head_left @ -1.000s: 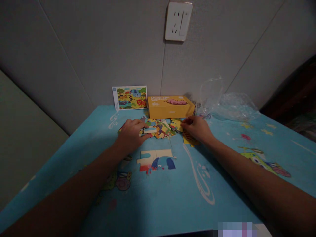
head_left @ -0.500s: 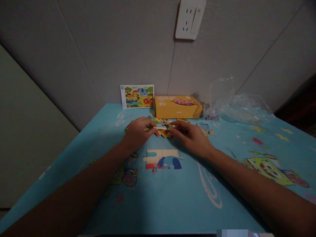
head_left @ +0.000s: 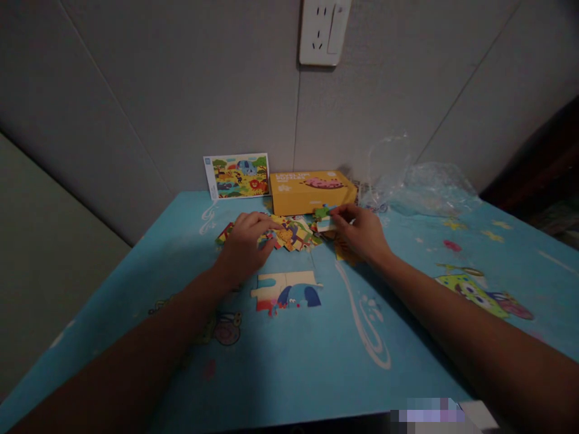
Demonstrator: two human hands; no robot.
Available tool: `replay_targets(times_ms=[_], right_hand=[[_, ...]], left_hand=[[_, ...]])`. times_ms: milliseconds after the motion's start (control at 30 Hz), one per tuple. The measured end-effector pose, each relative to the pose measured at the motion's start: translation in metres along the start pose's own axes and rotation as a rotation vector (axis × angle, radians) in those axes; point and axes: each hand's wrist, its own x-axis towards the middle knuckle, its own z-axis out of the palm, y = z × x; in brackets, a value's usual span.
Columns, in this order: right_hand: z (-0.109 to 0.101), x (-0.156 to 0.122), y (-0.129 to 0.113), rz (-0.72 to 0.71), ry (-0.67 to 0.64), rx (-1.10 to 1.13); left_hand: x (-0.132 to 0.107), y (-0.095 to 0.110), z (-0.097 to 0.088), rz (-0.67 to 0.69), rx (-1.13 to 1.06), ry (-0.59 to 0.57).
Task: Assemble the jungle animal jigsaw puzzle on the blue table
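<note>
A heap of colourful loose puzzle pieces (head_left: pixel 294 234) lies on the blue cartoon-printed table (head_left: pixel 289 355), in front of a yellow puzzle box (head_left: pixel 312 191). My left hand (head_left: pixel 244 244) rests on the left side of the heap with its fingers curled over the pieces. My right hand (head_left: pixel 362 232) is raised slightly at the right of the heap, pinching one puzzle piece (head_left: pixel 324 220) with green and white on it. Nearer to me lies a joined patch of pieces (head_left: pixel 287 290) showing a blue elephant.
A reference picture card (head_left: pixel 237 175) leans against the grey wall beside the box. Crumpled clear plastic wrap (head_left: pixel 418 187) lies at the back right. A white wall socket (head_left: pixel 323 30) sits above. The table's near edge runs along the bottom.
My right hand has lifted a piece from the middle of the heap and drawn it back to the right. My left hand has stayed on the heap.
</note>
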Motion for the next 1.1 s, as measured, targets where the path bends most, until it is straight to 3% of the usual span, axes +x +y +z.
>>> replay_targets(times_ms=[133, 233, 367, 533, 700, 800, 933, 1000, 1100], right_hand=[[-0.003, 0.004, 0.006, -0.076, -0.003, -0.312], [0.0, -0.003, -0.005, -0.232, 0.025, -0.341], [0.01, -0.018, -0.029, -0.422, -0.196, -0.295], [0.018, -0.025, -0.039, -0.44, -0.293, -0.321], [0.006, -0.015, -0.029, -0.417, -0.146, -0.24], [0.0, -0.007, -0.018, -0.306, -0.036, -0.311], [-0.001, -0.005, -0.01, -0.169, -0.042, -0.459], [0.001, -0.008, -0.013, -0.186, -0.028, -0.479], [0.007, -0.015, -0.022, -0.342, -0.083, -0.431]], left_hand=[[0.001, -0.01, 0.0, -0.109, 0.115, -0.01], [0.0, -0.012, 0.001, -0.138, 0.139, -0.019], [-0.001, -0.012, 0.003, -0.139, 0.142, -0.04], [-0.002, -0.012, 0.004, -0.096, 0.116, -0.095], [-0.004, -0.015, 0.008, -0.048, 0.112, -0.155], [-0.005, -0.017, 0.01, -0.042, 0.115, -0.157], [-0.005, -0.018, 0.011, -0.034, 0.103, -0.157], [-0.004, -0.017, 0.01, -0.025, 0.094, -0.155], [-0.003, -0.014, 0.009, -0.034, 0.101, -0.151]])
